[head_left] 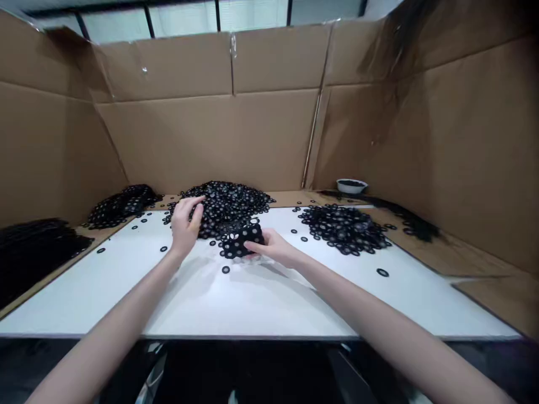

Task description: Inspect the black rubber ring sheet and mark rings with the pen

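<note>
Right hand [272, 248] grips a perforated black sheet [243, 240]; left hand [185, 225], apparently empty, half-open.

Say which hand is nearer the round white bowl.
Right. The right hand is front-left of the bowl; the left hand is farther left, by the large pile of black rings.

light: bright, far windows [183, 19] | shadows: soft | blur: mild | edges: stretched, top-right dark
</note>
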A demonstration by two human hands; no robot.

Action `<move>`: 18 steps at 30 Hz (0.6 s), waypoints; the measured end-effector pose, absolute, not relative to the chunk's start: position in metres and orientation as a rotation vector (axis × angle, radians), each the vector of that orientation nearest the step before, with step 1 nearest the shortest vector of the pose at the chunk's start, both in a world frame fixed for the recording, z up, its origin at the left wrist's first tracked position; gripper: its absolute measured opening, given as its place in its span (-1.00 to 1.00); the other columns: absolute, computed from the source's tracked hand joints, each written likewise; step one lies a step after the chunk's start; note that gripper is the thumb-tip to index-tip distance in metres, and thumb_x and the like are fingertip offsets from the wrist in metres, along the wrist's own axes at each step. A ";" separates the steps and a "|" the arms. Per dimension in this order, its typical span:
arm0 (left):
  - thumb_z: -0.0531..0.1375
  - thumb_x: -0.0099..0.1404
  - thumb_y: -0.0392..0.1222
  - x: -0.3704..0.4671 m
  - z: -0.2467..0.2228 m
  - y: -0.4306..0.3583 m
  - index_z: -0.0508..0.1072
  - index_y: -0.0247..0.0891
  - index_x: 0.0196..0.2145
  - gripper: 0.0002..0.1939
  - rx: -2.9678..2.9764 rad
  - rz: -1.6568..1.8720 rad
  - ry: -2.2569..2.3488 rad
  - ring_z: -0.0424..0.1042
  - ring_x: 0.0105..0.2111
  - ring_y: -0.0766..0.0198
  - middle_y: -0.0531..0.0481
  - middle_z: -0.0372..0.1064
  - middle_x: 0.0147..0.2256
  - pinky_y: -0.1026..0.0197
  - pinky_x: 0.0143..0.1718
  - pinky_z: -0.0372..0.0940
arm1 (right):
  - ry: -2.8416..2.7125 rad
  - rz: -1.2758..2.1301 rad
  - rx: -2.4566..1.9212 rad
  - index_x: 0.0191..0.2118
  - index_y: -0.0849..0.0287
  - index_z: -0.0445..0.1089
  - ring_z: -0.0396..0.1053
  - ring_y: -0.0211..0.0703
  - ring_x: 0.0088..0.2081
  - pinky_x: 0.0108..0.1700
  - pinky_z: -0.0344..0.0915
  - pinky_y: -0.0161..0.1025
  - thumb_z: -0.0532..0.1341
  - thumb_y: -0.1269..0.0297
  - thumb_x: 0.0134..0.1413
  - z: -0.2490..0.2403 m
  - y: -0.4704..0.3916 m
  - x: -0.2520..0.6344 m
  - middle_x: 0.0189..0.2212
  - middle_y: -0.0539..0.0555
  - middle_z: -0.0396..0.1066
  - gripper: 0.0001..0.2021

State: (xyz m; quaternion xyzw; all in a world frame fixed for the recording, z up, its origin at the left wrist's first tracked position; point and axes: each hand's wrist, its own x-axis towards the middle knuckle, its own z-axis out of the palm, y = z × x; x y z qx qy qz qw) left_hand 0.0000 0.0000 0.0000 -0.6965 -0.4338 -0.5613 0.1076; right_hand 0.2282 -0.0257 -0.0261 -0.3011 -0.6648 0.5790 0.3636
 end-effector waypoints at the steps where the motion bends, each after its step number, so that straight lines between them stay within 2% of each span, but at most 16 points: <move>1: 0.01 0.32 -0.23 0.010 0.000 -0.008 0.42 -0.29 -0.12 -0.74 -2.104 -1.623 -1.205 0.29 -0.11 0.20 -0.11 0.35 -0.16 0.08 -0.02 0.18 | -1.693 1.505 -0.765 -0.30 0.33 0.38 0.42 -0.15 -0.34 -0.21 0.36 -0.18 0.31 0.09 -0.16 -0.027 -0.025 0.228 -0.36 0.11 0.43 -0.63; 5: 0.09 0.26 -0.23 0.042 -0.005 -0.031 0.39 -0.23 -0.06 -0.72 -2.403 -1.405 -0.883 0.29 -0.13 0.21 -0.10 0.35 -0.16 0.12 -0.09 0.23 | -1.689 1.510 -0.717 -0.32 0.30 0.38 0.38 -0.21 -0.40 -0.25 0.34 -0.20 0.32 0.10 -0.17 -0.031 -0.023 0.227 -0.42 0.04 0.39 -0.65; 8: 0.13 0.23 -0.24 0.051 -0.012 -0.033 0.39 -0.25 -0.06 -0.70 -2.535 -1.292 -0.738 0.31 -0.19 0.21 -0.12 0.36 -0.20 0.14 -0.16 0.26 | -1.762 1.447 -0.686 -0.41 0.31 0.36 0.31 -0.27 -0.46 -0.36 0.27 -0.29 0.32 0.13 -0.17 -0.031 -0.023 0.227 -0.51 0.00 0.33 -0.69; 12: 0.14 0.23 -0.25 0.051 -0.021 -0.028 0.40 -0.26 -0.08 -0.72 -2.584 -1.307 -0.698 0.33 -0.23 0.23 -0.14 0.36 -0.22 0.18 -0.22 0.29 | -1.863 1.368 -0.691 -0.44 0.30 0.32 0.19 -0.35 -0.53 -0.49 0.14 -0.37 0.30 0.17 -0.13 -0.033 -0.023 0.227 -0.57 -0.05 0.25 -0.73; 18: 0.13 0.23 -0.28 0.053 -0.026 -0.027 0.41 -0.27 -0.12 -0.76 -2.626 -1.326 -0.678 0.35 -0.24 0.24 -0.13 0.38 -0.22 0.20 -0.22 0.29 | -1.937 1.266 -0.690 -0.43 0.31 0.34 0.19 -0.33 -0.49 -0.46 0.13 -0.37 0.27 0.23 -0.11 -0.034 -0.026 0.224 -0.53 -0.03 0.27 -0.78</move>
